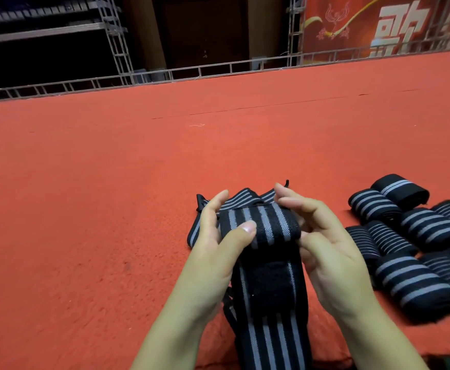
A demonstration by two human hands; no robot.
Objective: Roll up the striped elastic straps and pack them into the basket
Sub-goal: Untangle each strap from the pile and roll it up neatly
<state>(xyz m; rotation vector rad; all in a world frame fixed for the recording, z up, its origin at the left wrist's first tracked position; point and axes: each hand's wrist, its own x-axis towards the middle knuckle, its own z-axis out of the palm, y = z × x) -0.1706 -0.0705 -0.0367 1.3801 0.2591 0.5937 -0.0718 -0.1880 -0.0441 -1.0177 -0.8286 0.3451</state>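
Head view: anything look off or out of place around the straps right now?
Mostly fine. The rolled straps lie loosely heaped on the red carpet at right, not packed; no basket is in view. Both hands, left hand and right hand, hold the strap being rolled.

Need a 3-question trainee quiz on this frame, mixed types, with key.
1. True or false: both hands grip the strap being rolled.
2. Where do the finished rolls lie? A) to the person's right on the red cloth B) in a basket C) on the far rail
3. Fill in: the strap's loose tail runs toward the ___ edge of the picture.

Key
1. True: the left hand has its thumb on the roll, and the right hand holds its other end.
2. A; no basket is in view.
3. bottom
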